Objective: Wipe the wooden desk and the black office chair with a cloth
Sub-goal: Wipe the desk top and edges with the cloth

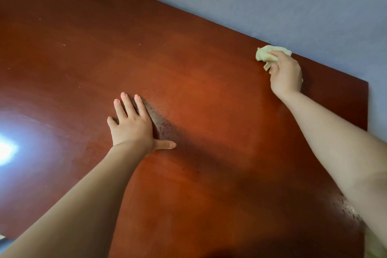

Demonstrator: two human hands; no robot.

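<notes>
Wiping the desk (209,90) at its back edge.
Right hand (285,74) grips the bunched cloth (263,53) at 2 o'clock; left hand (132,125) flat, fingers (126,104) spread, centre. Better sweep evenly toward the drops (161,125).

The reddish-brown wooden surface (209,94) runs off the left and bottom edges, so only its far right corner shows. The crumpled pale yellow cloth (265,53) is half buried in the grip of the right hand (285,75), so I can't tell its real shape, and the little tag (266,67) poking out is too small to read. Both forearms get cut off at the bottom and right edges. A white glare patch (6,148) washes out the wood at the left. There are some tiny pale specks (63,44) too — crumbs or scratches, no idea. There's also a pale blurry something (374,245) in the bottom right corner — mostly behind the right arm.
</notes>
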